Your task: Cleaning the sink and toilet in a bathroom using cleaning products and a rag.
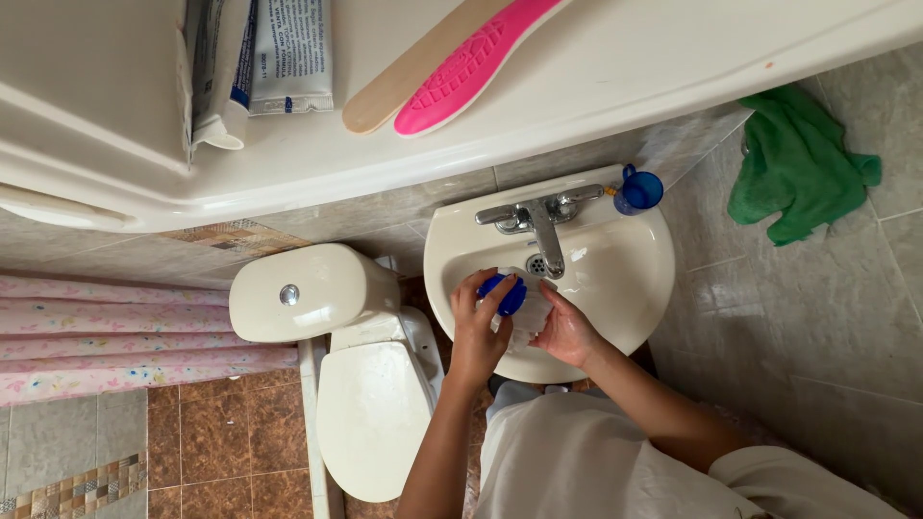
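Both hands are down in the basin of the cream-coloured sink [642, 258], close together under the tap [543, 223]. The left hand [478, 322] curls its fingers round a small blue cap [507, 294], thumb on one side and fingertips on the other, so the cap is pinched rather than just touched. The right hand [567, 329] sits just beside it, fingers bent and wrapped about a pale, whitish bottle [525, 322] that lies between the two hands; the blue cap sits at the upper end of that bottle, over the middle of the basin and a little below the drain [536, 264]. How tightly the right hand grips I cannot tell, since its fingers hide most of the bottle. Beyond the hands, past the tap on the sink's rim toward the right hand's side, stands a small blue cup [638, 190]. Farther out on that side a green cloth [796, 163] hangs against the tiled wall. On the left hand's side, just beside the sink, is the toilet [370, 408] with its lid shut and its tank [312, 291] behind. Well beyond the hands, on a white shelf [615, 77], lie a pink brush [476, 62], a wooden stick [409, 69] touching it, and a tube of paste [288, 58].
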